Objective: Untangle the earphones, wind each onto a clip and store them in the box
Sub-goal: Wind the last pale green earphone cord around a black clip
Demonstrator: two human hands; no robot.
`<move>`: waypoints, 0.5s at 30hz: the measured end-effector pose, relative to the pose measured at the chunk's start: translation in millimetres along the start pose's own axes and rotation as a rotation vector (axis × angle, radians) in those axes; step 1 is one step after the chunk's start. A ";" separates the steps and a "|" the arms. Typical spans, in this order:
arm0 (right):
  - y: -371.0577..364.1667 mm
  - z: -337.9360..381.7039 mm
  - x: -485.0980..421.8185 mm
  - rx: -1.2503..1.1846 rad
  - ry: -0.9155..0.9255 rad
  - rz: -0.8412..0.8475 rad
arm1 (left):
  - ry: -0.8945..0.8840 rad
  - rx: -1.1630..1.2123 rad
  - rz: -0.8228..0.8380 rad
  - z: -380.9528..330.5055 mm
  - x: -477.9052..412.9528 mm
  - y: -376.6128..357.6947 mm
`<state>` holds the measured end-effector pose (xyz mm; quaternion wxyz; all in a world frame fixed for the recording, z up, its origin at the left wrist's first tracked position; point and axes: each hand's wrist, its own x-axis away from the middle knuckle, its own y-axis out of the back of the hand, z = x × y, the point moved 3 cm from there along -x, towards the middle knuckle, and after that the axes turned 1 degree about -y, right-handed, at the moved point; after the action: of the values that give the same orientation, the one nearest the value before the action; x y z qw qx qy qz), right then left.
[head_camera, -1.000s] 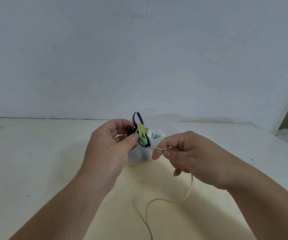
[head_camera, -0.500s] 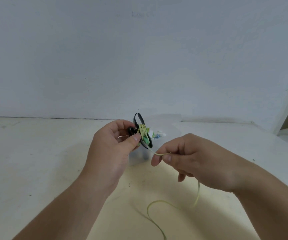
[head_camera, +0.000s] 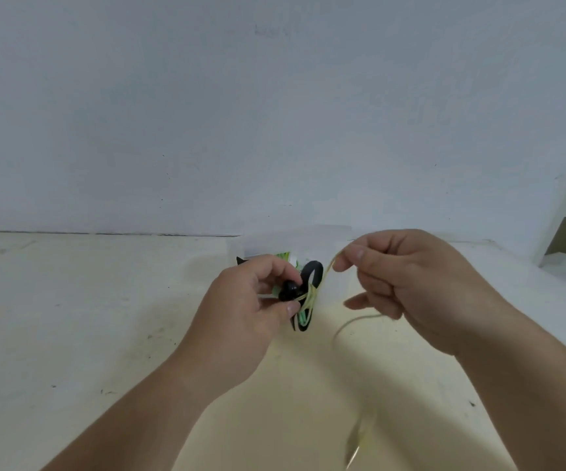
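Both hands closed: left hand (head_camera: 241, 311) pinches the black clip (head_camera: 303, 294) (partly wound); right hand (head_camera: 407, 283) pinches the yellow-green cable (head_camera: 325, 277) above it.

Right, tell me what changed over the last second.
The right hand swung the cord up from below the clip to above and right of it, laying another turn. The left hand still grips the clip; the right still pinches the cord.

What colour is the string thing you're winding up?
Pale yellow-green: the thin earphone cord shows best in the head view, running from the black clip to the right hand.
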<state>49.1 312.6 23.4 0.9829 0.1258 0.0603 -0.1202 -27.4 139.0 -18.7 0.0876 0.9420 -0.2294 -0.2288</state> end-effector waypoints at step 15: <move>-26.0 -20.2 -3.8 0.388 -0.009 0.220 | 0.055 0.592 -0.028 -7.2 0.7 -1.9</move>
<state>37.1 294.3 -1.5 0.9477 0.3178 0.0174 -0.0222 -22.7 140.8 -13.1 -0.1877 0.9355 -0.2707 -0.1277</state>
